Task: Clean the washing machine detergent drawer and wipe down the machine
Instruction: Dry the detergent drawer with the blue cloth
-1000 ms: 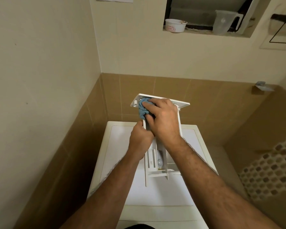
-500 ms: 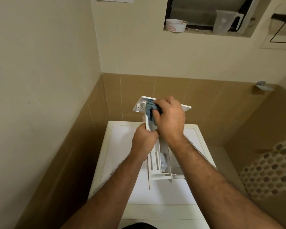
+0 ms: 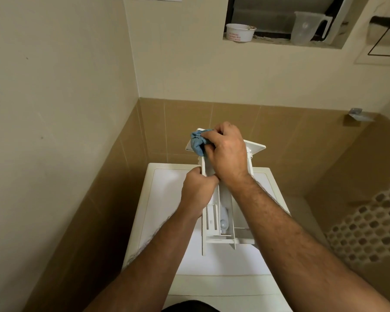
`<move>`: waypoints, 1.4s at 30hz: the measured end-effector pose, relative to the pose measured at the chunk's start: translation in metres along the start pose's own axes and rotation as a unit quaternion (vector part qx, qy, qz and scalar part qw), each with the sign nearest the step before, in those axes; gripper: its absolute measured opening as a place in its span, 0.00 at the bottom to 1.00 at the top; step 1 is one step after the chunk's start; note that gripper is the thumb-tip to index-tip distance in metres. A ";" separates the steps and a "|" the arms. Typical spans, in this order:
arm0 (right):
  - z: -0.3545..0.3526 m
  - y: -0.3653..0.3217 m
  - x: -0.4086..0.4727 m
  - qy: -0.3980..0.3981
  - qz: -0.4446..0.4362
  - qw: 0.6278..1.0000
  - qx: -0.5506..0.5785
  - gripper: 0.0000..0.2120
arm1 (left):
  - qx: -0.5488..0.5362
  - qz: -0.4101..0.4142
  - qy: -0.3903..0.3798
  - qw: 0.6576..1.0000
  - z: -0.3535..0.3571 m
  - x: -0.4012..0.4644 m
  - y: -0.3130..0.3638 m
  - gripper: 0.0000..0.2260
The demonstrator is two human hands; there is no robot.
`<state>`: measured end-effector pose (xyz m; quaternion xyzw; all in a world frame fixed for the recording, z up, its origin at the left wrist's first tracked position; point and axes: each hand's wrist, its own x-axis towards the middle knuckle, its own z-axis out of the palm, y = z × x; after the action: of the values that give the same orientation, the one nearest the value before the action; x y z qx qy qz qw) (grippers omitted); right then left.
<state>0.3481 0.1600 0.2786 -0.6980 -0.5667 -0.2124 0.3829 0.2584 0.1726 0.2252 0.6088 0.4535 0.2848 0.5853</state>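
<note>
Gripping the drawer (image 3: 221, 212), the left hand (image 3: 197, 190) stays while the right hand (image 3: 226, 154) drags the clutched cloth (image 3: 197, 143) leftward.

Detergent drawer (image 3: 216, 224) in left hand (image 3: 196, 188), blue cloth (image 3: 197, 143) in right hand (image 3: 225, 156).

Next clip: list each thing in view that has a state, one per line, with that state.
White plastic detergent drawer: out of the machine, held above its lid.
Crumpled blue cloth: bunched, pressed at the drawer's front end.
Left hand: grip on the drawer's side wall.
Right hand: grips the cloth.
White washing machine: top lid closed.
Clear plastic jug: upright in the wall niche.
White round tub: upright, lidless.
</note>
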 end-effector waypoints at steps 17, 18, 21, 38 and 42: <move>-0.019 0.050 -0.013 -0.006 0.095 0.995 -0.041 0.09 | -0.059 0.002 0.016 0.998 -0.011 0.009 -0.002 0.10; -0.020 0.051 -0.013 -0.002 0.097 0.994 -0.040 0.09 | -0.061 0.004 0.018 0.998 -0.009 0.009 -0.002 0.09; -0.022 0.053 -0.016 0.006 0.110 0.993 -0.041 0.09 | -0.059 0.004 0.025 0.998 -0.007 0.008 -0.005 0.09; -0.029 0.066 -0.020 0.058 0.377 0.919 0.101 0.06 | -0.067 0.006 0.037 0.997 -0.012 0.010 -0.016 0.15; -0.016 0.044 -0.021 0.026 0.278 0.956 0.087 0.04 | -0.057 0.015 0.033 0.998 -0.005 0.006 -0.017 0.14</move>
<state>0.3865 0.1320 0.2601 -0.7862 -0.3563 -0.0656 0.5005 0.2531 0.1788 0.2080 0.5714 0.4463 0.3393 0.5993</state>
